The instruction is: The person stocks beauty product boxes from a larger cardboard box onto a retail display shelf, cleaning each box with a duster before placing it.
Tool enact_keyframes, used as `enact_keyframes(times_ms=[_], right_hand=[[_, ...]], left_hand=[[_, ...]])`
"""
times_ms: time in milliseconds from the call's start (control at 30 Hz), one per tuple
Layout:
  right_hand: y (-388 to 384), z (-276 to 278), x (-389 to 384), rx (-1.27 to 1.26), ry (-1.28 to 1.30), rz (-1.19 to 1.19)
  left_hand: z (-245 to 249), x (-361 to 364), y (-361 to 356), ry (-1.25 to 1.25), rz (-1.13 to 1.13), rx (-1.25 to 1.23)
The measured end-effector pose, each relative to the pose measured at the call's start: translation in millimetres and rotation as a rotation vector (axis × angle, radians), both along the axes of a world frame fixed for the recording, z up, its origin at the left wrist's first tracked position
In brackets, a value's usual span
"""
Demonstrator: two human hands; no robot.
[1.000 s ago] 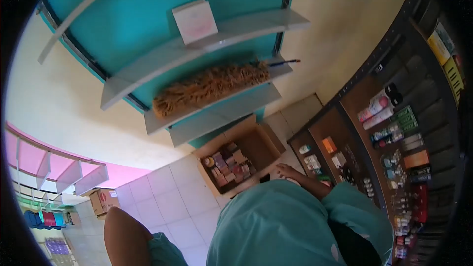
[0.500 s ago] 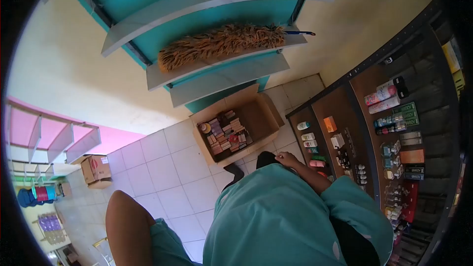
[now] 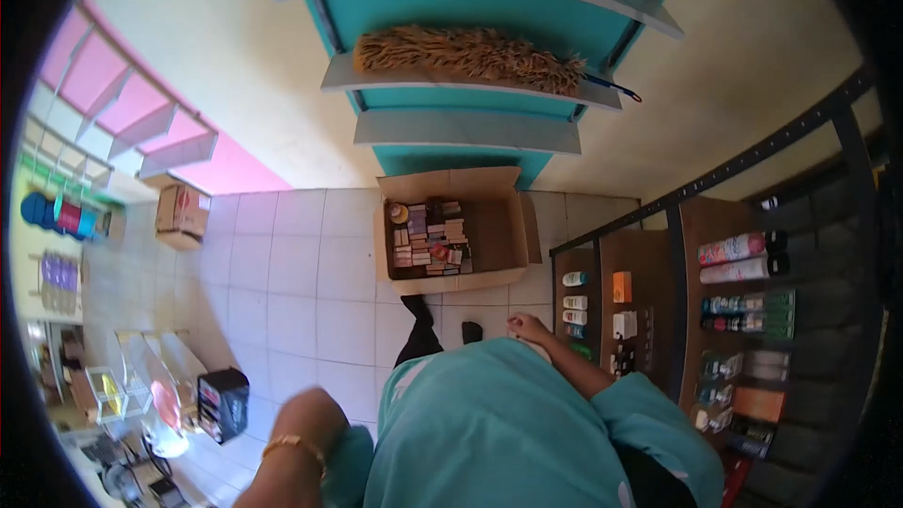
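My right hand (image 3: 530, 327) is in front of my body at the shirt's edge, fingers curled together; whatever may be inside them is hidden. It touches or hovers by the teal shirt (image 3: 499, 414). At the lower left my left arm is bent, with a gold bracelet (image 3: 293, 448) on it; the hand itself is out of frame. Beyond my feet an open cardboard box (image 3: 503, 240) rests on the floor, its left half filled with several small boxes (image 3: 433, 235) and a round container (image 3: 399, 214).
A shaggy brown duster (image 3: 470, 55) lies on a wall shelf (image 3: 470, 132) ahead. To my right, a dark rack (image 3: 677, 273) holds spray cans (image 3: 738, 249), bottles and small boxes. Another carton (image 3: 182, 214) stands at the left wall. A black box (image 3: 223, 404) is at the lower left.
My view has turned left, levelling the shelves and bringing more of the left side into sight. The bracelet on my left arm now shows. My right hand stays closed near my body.
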State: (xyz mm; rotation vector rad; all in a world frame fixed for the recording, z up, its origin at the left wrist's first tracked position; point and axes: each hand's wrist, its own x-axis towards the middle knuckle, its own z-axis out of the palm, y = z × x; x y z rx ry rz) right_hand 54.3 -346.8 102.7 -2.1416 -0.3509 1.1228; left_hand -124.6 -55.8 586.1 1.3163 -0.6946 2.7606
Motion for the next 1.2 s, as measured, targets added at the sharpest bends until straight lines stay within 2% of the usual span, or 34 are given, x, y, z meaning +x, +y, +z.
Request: enact_keyframes(times_ms=[67, 133, 167, 233, 300, 400, 467, 567, 633, 700, 733, 767, 800, 833, 867, 933, 967, 1067, 1133, 1200], right_hand=[[-25.3, -7.1, -13.3, -0.068, -0.046, 0.125], [-52.6, -19.1, -26.7, -0.104, 0.02, 0.142], [-65.8, -25.1, -33.3, -0.128, 0.059, 0.147], [-88.7, -39.5, -42.7, -0.176, 0.079, 0.199], [-103.0, -49.4, -46.6, -0.2, 0.104, 0.212], [-104.2, -51.8, -52.0, -0.143, 0.107, 0.158], [-77.6, -22.5, -51.2, 0.034, 0.031, 0.107], [9.3, 110.4, -43.4, 0.378, -0.034, 0.14], [59.1, 237.7, -33.2, 0.517, 0.166, 0.263], [76.7, 323.8, -30.8, 0.806, 0.449, 0.411], [79.3, 355.4, -25.2, 0.934, 0.569, 0.634], [82.9, 383.0, -23.7, 1.065, 0.541, 0.835], [84.0, 406.4, -23.7, 1.185, 0.209, 0.91], [84.2, 415.5, -36.3, 1.339, -0.131, 0.801], [84.3, 424.8, -48.9, 1.415, -0.499, 0.617], [84.9, 447.7, -66.7, 1.279, -0.691, 0.22], [82.9, 474.2, -63.5, 1.066, -0.507, 0.189], [82.7, 502.6, -52.4, 0.794, -0.319, 0.342], [82.9, 502.7, -46.8, 0.809, -0.363, 0.485], [82.9, 497.6, -44.2, 0.946, -0.461, 0.619]], left_hand=[[-86.9, -11.3, 0.4, 0.23, 0.076, -0.198], [-127.0, -9.6, -12.5, 0.86, 0.048, -0.33], [-135.0, 3.5, -23.1, 1.377, -0.028, -0.361], [-192.5, 7.5, -29.9, 1.724, -0.114, -0.407], [-262.3, -24.9, -39.9, 1.977, -0.126, -0.657], [-361.3, -85.6, -60.1, 2.038, -0.338, -1.381], [-442.4, -148.5, -73.8, 1.886, -0.42, -2.077], [-528.4, -222.9, -83.5, 2.283, -0.177, -1.988], [-545.9, -256.0, -91.2, 2.546, -0.003, -1.878], [-542.6, -243.0, -89.1, 2.505, -0.023, -1.845], [-539.1, -229.6, -85.0, 2.491, -0.034, -1.833], [-535.8, -221.6, -82.6, 2.486, -0.044, -1.824], [-543.2, -222.2, -81.5, 2.418, 0.023, -1.72], [-525.2, -202.0, -78.1, 2.501, 0.159, -1.702], [-518.2, -193.3, -75.6, 2.307, -0.144, -1.827], [-523.4, -180.7, -69.5, 2.28, -0.19, -1.928], [-525.9, -187.0, -70.5, 2.257, -0.19, -1.932], [-549.8, -180.3, -66.9, 2.181, -0.239, -1.931], [-561.2, -185.7, -60.2, 2.166, -0.288, -1.971], [-537.8, -170.4, -56.4, 2.18, -0.261, -1.884]])
